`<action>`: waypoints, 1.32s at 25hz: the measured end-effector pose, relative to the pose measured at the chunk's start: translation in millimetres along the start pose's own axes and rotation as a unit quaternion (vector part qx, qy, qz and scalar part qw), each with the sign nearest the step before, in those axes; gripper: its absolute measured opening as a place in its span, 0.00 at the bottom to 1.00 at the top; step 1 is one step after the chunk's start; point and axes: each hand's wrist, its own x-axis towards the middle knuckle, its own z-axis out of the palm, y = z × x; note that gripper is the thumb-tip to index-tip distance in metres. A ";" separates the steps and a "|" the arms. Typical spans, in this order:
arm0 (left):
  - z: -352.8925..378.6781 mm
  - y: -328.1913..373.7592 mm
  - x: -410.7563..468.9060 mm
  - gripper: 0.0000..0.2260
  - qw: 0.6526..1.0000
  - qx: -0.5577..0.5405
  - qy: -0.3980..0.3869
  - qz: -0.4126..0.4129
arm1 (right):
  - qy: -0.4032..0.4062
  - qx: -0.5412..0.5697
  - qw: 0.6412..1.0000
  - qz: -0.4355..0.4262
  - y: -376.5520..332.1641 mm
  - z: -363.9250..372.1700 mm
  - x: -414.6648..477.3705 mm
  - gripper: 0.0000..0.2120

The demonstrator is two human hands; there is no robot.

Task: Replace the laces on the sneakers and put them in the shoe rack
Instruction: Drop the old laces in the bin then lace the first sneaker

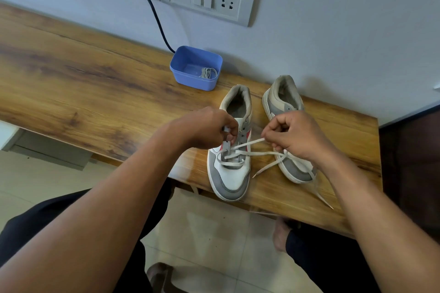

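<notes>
Two white and grey sneakers stand side by side on the wooden table [95, 83], toes toward me. The left sneaker [232, 173] has a white lace [266, 153] threaded through its lower eyelets. My left hand [209, 127] pinches the tongue of that sneaker above the eyelets. My right hand [292, 134] pinches one lace strand and holds it out to the right over the right sneaker [283, 100]. A loose lace end trails over the table's front edge at the right.
A blue plastic tub [190, 78] holding a coiled grey lace [209, 72] stands behind the sneakers by the wall. A black cable [157, 19] runs from the wall socket plate down behind the tub. My knees and the tiled floor lie below the table edge.
</notes>
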 end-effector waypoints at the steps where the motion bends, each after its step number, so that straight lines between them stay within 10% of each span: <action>1: 0.3 -0.6 0.5 0.08 1.000 0.000 0.002 -0.002 | -0.015 0.003 1.000 0.002 -1.9 0.5 -2.1 0.01; 33: 0.9 2.3 -1.9 0.10 1.000 0.014 0.009 0.000 | -0.074 0.025 0.997 -0.004 -6.3 15.2 -1.9 0.02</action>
